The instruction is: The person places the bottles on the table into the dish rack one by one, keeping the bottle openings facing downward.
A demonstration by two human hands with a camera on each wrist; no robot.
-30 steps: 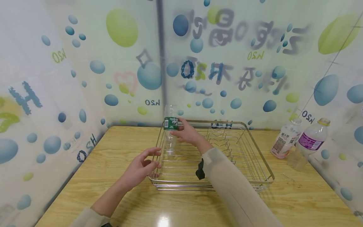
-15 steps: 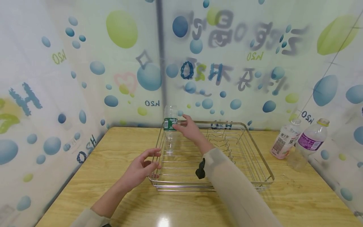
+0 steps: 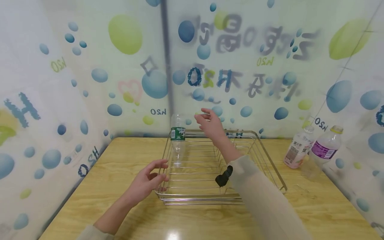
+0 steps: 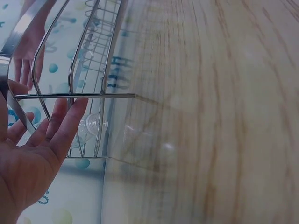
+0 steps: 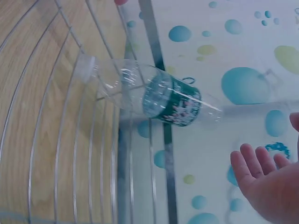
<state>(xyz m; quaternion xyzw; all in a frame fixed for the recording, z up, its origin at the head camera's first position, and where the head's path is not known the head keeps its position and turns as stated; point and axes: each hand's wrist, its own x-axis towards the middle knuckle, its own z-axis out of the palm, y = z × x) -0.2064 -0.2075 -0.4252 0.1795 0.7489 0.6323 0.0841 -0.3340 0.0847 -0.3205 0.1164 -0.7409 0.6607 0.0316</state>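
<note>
A clear plastic bottle (image 3: 178,133) with a green label stands neck-down, slightly tilted, in the back left part of a wire dish rack (image 3: 192,195). In the right wrist view, the bottle (image 5: 174,103) leans against the rack's rim, its mouth among the bottom wires. My right hand (image 3: 212,126) is raised above the rack's back rim, apart from the bottle, with nothing in it. At the rack's left side, my left hand (image 3: 145,180) rests its fingers against the frame. The left wrist view has these fingers (image 4: 65,133) fairly straight along the wires.
Two more bottles stand right of the rack on the wooden table (image 3: 120,213): one with a white and pink label (image 3: 297,148), one with a purple label (image 3: 325,150). A patterned curtain (image 3: 240,66) encloses the table's back and sides.
My right hand has let go of the green-labelled bottle and moved up and right, away from it. The bottle stays in the rack. My left hand keeps its place at the rack.
</note>
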